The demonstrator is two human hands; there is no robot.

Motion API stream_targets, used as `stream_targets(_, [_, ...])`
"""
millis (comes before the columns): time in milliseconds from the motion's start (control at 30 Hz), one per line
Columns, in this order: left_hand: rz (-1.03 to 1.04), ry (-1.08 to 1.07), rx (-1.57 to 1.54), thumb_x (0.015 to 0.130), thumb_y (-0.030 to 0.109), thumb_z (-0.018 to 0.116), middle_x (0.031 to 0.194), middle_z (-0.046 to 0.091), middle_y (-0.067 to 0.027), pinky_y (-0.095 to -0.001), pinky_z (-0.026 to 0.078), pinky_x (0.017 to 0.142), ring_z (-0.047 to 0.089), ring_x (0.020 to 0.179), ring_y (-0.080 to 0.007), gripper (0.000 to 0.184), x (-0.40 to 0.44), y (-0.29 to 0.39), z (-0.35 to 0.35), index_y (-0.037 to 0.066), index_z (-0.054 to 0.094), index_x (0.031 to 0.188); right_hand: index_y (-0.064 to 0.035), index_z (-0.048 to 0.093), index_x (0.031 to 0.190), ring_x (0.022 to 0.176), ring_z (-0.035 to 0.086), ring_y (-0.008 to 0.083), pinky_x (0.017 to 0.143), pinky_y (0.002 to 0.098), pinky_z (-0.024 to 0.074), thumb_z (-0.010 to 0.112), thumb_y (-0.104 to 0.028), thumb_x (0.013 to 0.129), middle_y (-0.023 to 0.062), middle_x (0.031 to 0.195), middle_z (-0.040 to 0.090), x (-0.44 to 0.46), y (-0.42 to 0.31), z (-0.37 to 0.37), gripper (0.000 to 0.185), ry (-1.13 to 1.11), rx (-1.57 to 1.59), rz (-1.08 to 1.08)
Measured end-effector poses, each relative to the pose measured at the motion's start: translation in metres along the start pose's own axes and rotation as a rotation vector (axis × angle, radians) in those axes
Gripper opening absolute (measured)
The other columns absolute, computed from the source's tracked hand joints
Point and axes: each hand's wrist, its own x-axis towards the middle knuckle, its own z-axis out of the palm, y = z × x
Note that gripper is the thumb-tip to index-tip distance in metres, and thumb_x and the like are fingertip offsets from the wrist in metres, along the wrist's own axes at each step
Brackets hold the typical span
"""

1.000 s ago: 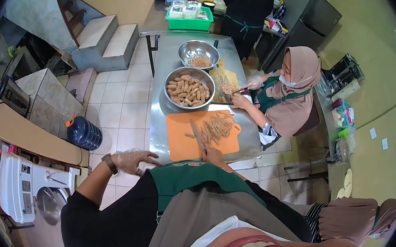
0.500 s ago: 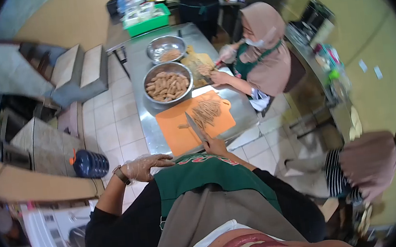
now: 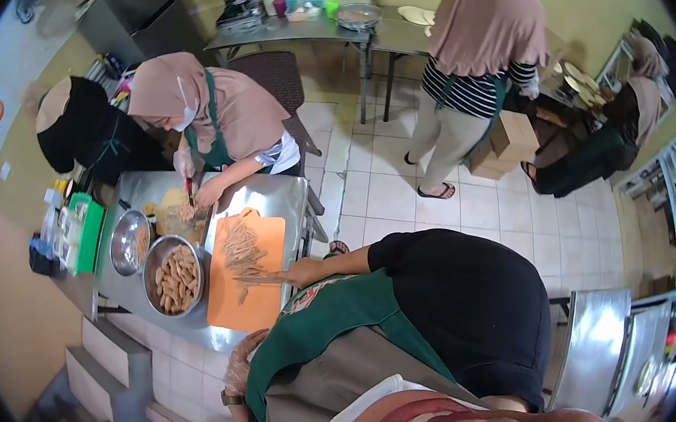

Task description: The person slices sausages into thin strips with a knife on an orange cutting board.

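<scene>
My right hand [image 3: 305, 272] grips a knife [image 3: 259, 279], its blade lying over the orange cutting board [image 3: 229, 309]. Thin light-brown strips [image 3: 241, 244] are heaped on that board, and a few short pieces lie beside the blade. Gloved in clear plastic, my left hand [image 3: 244, 362] hangs by my apron below the table's edge, holding nothing I can see, its fingers loosely apart. A steel bowl [image 3: 151, 292] full of whole brown, sausage-shaped pieces [image 3: 176, 281] stands beside the board.
Across the steel table [image 3: 292, 203], a co-worker [image 3: 214, 125] cuts food on a yellowish board. A second steel bowl [image 3: 129, 243] and a green crate [image 3: 91, 233] stand farther along. Other people stand at the back and right, near cardboard boxes [image 3: 512, 139]. Another metal table [image 3: 594, 332] is at right.
My view has swung to the right, bringing more of the room and people into sight. My right hand keeps the knife at the board; my left hand stays low by my apron.
</scene>
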Motion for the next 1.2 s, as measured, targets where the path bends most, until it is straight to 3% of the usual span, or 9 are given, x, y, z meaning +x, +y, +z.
stream_targets(200, [-0.213,0.447,-0.311,0.082,0.018,0.070,0.111,0.065,-0.0149,-0.0271,0.056,0.067,0.066,0.090,-0.0184,0.047,0.054,-0.055,-0.024,-0.002,0.059,0.123,-0.0291,0.022,0.150,0.068,0.063,0.0350,0.060,0.0457,0.0479,0.048,-0.021,0.088,0.0191,0.078,0.062,-0.005,-0.001,0.006,0.067,0.040,0.062,-0.044])
stream_targets(367, [-0.441,0.618,-0.011,0.086,0.017,0.066,0.094,0.063,-0.0088,-0.0258,0.054,0.054,0.062,0.069,-0.0141,0.040,0.100,-0.141,-0.017,-0.002,0.058,0.120,-0.0296,0.025,0.149,0.067,0.063,0.0336,0.057,0.0426,0.0478,0.050,-0.022,0.088,0.0174,0.077,0.062,-0.012,0.004,0.006,0.067,-0.044,0.056,-0.075])
stream_targets(433, [-0.387,0.698,-0.078,0.081,0.017,0.068,0.081,0.065,-0.0075,-0.0256,0.050,0.047,0.059,0.058,-0.0121,0.035,0.109,-0.175,0.000,-0.002,0.064,0.111,-0.0314,0.019,0.151,0.061,0.062,0.0329,0.052,0.0426,0.0461,0.053,-0.023,0.087,0.0169,0.072,0.060,0.012,0.047,0.046,0.072,-0.155,0.323,0.183])
stream_targets(500, [-0.376,0.626,-0.363,0.081,0.019,0.068,0.082,0.067,-0.0077,-0.0267,0.052,0.053,0.062,0.062,-0.0121,0.033,0.116,-0.239,0.010,0.000,0.066,0.107,-0.0309,0.017,0.151,0.054,0.060,0.0311,0.047,0.0422,0.0440,0.055,-0.023,0.086,0.0150,0.065,0.059,-0.012,0.013,0.004,0.076,-0.087,-0.056,-0.010])
stream_targets(633, [-0.398,0.626,0.376,0.080,0.025,0.068,0.088,0.071,-0.0131,-0.0342,0.054,0.075,0.068,0.078,-0.0216,0.030,0.101,-0.210,0.029,0.002,0.069,0.099,-0.0273,0.017,0.153,0.047,0.056,0.0247,0.040,0.0392,0.0383,0.055,-0.014,0.083,0.0068,0.057,0.054,-0.014,0.015,0.013,0.081,0.002,-0.033,-0.078])
stream_targets(667, [-0.450,0.638,0.269,0.080,0.028,0.065,0.088,0.071,-0.0148,-0.0359,0.054,0.078,0.069,0.084,-0.0251,0.031,0.097,-0.201,0.028,0.003,0.070,0.098,-0.0247,0.022,0.153,0.048,0.056,0.0244,0.040,0.0386,0.0389,0.054,-0.012,0.083,0.0065,0.057,0.054,-0.010,0.015,0.014,0.078,-0.068,-0.044,0.001])
stream_targets(800, [-0.433,0.862,-0.082,0.080,0.024,0.066,0.093,0.071,-0.0154,-0.0345,0.053,0.076,0.069,0.085,-0.0236,0.032,0.077,-0.199,0.034,0.000,0.069,0.101,-0.0227,0.022,0.151,0.056,0.062,0.0307,0.057,0.0398,0.0492,0.050,-0.015,0.088,0.0141,0.064,0.061,-0.006,0.011,0.003,0.069,-0.130,-0.155,-0.006])
stream_targets(867, [-0.472,0.934,-0.065,0.080,0.021,0.068,0.091,0.070,-0.0133,-0.0335,0.054,0.077,0.067,0.084,-0.0194,0.033,0.075,-0.198,0.034,-0.003,0.067,0.102,-0.0236,0.021,0.150,0.060,0.063,0.0378,0.052,0.0493,0.0470,0.047,-0.013,0.087,0.0208,0.068,0.062,-0.009,0.010,-0.002,0.070,-0.043,-0.029,-0.106])
stream_targets(1200, [-0.454,1.176,-0.786,0.081,0.001,0.065,0.075,0.062,-0.0089,-0.0292,0.055,0.052,0.063,0.061,-0.0170,0.017,0.118,-0.181,0.024,-0.004,0.061,0.097,-0.0243,0.023,0.151,0.065,0.063,0.0397,0.061,0.0512,0.0498,0.051,-0.015,0.088,0.0210,0.074,0.065,0.008,-0.019,-0.015,0.070,-0.073,-0.032,-0.009])
